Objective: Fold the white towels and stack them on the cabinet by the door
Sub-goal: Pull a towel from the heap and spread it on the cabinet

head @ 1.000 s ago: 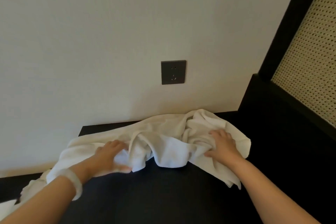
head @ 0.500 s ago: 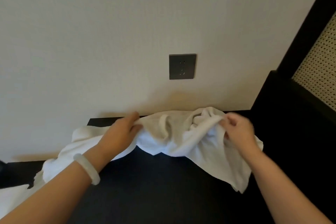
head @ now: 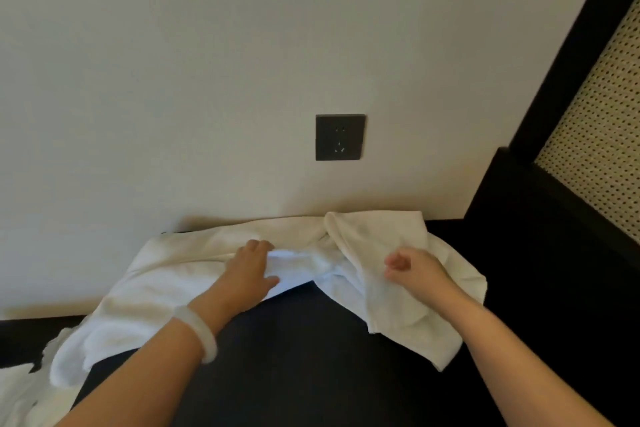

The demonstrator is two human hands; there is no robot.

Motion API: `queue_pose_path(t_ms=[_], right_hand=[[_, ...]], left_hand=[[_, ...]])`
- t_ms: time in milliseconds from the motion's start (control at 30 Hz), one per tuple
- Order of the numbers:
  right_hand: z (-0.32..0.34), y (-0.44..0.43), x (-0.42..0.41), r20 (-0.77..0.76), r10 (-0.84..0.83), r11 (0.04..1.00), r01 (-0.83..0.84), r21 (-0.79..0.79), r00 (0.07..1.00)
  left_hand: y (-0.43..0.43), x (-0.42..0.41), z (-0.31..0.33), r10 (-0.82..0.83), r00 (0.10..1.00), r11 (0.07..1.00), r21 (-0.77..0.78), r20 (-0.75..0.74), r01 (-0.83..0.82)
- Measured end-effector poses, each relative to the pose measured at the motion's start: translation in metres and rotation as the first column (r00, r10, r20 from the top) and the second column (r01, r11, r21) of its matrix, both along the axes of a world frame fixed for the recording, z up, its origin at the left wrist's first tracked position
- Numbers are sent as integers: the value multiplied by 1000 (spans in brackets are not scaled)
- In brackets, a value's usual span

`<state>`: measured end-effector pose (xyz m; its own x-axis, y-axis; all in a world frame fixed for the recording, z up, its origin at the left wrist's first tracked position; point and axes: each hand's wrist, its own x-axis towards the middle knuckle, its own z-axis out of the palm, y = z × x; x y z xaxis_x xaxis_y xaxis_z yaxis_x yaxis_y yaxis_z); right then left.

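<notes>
The towel (head: 207, 263) lies unfolded and rumpled across the back of the dark surface (head: 311, 364), at the lower centre of the frame, with its far edge against the wall (head: 173, 80) below the socket (head: 340, 137). Its left end trails off the surface toward the lower left corner. Its right end is bunched into a ridge and spills forward at lower right.

The left hand (head: 250, 270), with a pale bracelet (head: 198, 333) on its wrist, lies on the middle of the towel. Its fingers are fairly straight and its thumb is spread, likely pinning the cloth so that it does not slide while the other end is worked. The right hand (head: 412, 269) is over the bunched end with its fingers curled in. It appears to pinch a fold there, though the cloth inside the grip does not show clearly. A hold there would allow the ridge to be pulled out flat.

The work looks to be at the spreading stage: no fold is made, and no stack is in view. The wall side gives a straight line to square the towel against. A woven panel (head: 602, 121) in a dark frame fills the upper right.
</notes>
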<state>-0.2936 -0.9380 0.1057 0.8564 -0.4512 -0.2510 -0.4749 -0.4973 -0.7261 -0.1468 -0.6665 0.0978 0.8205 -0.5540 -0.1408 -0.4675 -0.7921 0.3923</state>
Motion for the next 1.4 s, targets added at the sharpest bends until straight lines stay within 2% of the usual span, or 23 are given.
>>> queue_pose_path(t_ms=[67,133,200,300,400,467,533,567,633,733,800,867,900,1000,1067,1133,1233,1333,1400], right_hand=[[-22,16,-10,-109,41,999,-44,-18,993],[-44,30,-13,-157,40,968,-78,-240,987],[-57,39,-12,-141,-25,895,-41,-444,990],[-62,39,-8,-82,-59,864,10,-504,995],[-47,35,-4,-54,-50,950,31,-312,997],[-38,37,-3,-118,3,966,-33,-258,993],[-34,48,0,-339,32,890,-182,-419,940],[-38,56,1,-381,3,822,-219,-525,924],[-45,69,-1,-339,-42,735,-201,-647,940],[-48,70,-8,-227,-30,734,-133,-666,973],[-44,65,-10,-167,-33,815,-70,-575,985],[-28,59,-10,-11,-102,939,93,-331,995],[-17,57,-11,78,-150,967,163,-199,986],[21,59,-12,363,-282,959,263,101,888],[32,62,-8,433,-357,925,248,289,828],[24,67,-1,373,-405,869,224,441,835],[0,79,-3,180,-409,760,225,610,894],[-31,94,-14,69,-405,700,261,665,912],[-44,98,-20,31,-436,661,296,689,900]], left_hand=[[33,14,-8,50,998,989,136,34,-54],[61,26,-11,62,996,964,256,65,-76],[84,35,-12,56,993,938,334,107,-89],[100,46,-9,46,991,912,399,129,-94],[98,55,0,71,989,921,374,126,-114],[97,59,4,70,988,921,373,136,-116],[97,62,4,76,988,947,300,137,-115],[97,61,4,72,989,967,235,130,-102],[88,54,9,44,990,991,120,133,-60],[60,35,27,1,995,998,-70,96,5],[34,17,42,-24,992,984,-170,121,45],[4,-3,58,-16,984,970,-236,175,58],[-11,-15,67,-1,979,957,-284,204,60],[-52,-53,80,-3,975,870,-480,224,113],[-71,-74,70,-54,988,820,-558,144,126],[-77,-88,49,-54,997,822,-565,47,71],[-63,-105,18,-5,989,835,-545,-146,-76],[-40,-126,-3,-168,947,856,-517,-275,2],[-27,-130,-14,-159,953,870,-493,-258,12]])
